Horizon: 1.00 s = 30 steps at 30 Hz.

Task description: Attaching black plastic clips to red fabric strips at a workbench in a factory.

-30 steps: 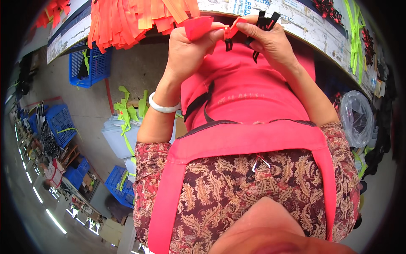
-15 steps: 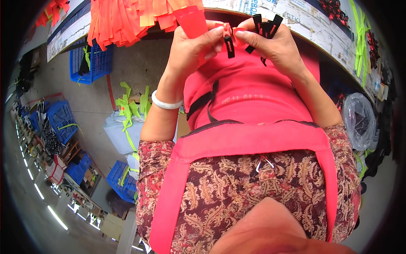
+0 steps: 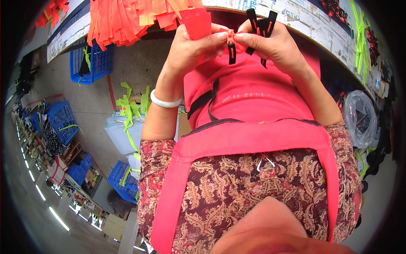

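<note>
My left hand (image 3: 195, 47) is closed on a bright orange-red strap (image 3: 198, 26), thumb and fingers pinching its end. A small orange-red plastic buckle (image 3: 230, 35) sits between the two thumb tips, with a short black webbing tab (image 3: 231, 54) hanging below it. My right hand (image 3: 270, 44) pinches the other side of the buckle. Several more black webbing tabs (image 3: 263, 27) with red pieces on them stick out between the right hand's fingers. Both hands are held in front of the red apron (image 3: 258, 97), close to the table's edge. The fingers behind the strap are partly hidden.
A thick bunch of orange-red straps (image 3: 122, 21) hangs over the edge of the table (image 3: 304, 23). Neon yellow straps (image 3: 360, 42) lie on its right part. Blue crates (image 3: 91, 63) stand on the floor at left. A clear plastic bag (image 3: 359, 118) is at right.
Both hands have shifted slightly, with the thumbs now closer together around the buckle. The strap in my left hand and the hanging black tab have moved a little to the right.
</note>
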Each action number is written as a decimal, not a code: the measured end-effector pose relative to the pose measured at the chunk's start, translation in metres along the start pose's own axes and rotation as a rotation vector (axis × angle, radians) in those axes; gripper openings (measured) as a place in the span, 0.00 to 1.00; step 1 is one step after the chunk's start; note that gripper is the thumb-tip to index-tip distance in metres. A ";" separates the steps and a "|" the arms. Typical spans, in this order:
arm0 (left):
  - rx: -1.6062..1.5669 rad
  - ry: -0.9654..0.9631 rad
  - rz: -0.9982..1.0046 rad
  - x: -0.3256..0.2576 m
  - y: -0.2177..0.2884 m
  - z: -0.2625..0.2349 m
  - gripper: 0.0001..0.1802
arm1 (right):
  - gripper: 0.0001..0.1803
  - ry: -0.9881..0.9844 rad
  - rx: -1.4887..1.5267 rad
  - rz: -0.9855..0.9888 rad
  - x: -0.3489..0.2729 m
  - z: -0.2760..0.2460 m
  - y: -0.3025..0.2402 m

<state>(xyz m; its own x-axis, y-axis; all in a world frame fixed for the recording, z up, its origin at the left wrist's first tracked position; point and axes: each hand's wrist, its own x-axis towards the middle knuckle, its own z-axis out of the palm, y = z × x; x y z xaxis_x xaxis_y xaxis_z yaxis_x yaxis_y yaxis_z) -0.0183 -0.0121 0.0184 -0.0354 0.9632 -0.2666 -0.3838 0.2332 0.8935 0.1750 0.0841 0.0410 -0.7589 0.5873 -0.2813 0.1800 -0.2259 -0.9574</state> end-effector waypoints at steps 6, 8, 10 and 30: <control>-0.004 0.005 -0.024 0.000 0.001 0.001 0.09 | 0.11 0.047 0.111 0.022 0.000 0.006 0.006; 0.013 0.021 -0.013 0.001 0.002 0.000 0.09 | 0.12 0.029 0.113 0.053 0.001 0.004 0.005; -0.007 0.029 -0.026 0.001 0.001 0.001 0.09 | 0.12 0.009 0.116 0.083 0.001 0.002 0.000; 0.056 0.057 0.020 0.004 -0.009 -0.001 0.09 | 0.09 0.191 0.054 -0.095 0.004 0.019 0.016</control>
<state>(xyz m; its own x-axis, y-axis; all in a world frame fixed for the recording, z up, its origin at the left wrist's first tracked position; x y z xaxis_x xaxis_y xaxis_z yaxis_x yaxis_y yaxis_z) -0.0157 -0.0102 0.0091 -0.0960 0.9589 -0.2671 -0.3299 0.2225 0.9174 0.1634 0.0679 0.0260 -0.6373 0.7437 -0.2019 0.0756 -0.2004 -0.9768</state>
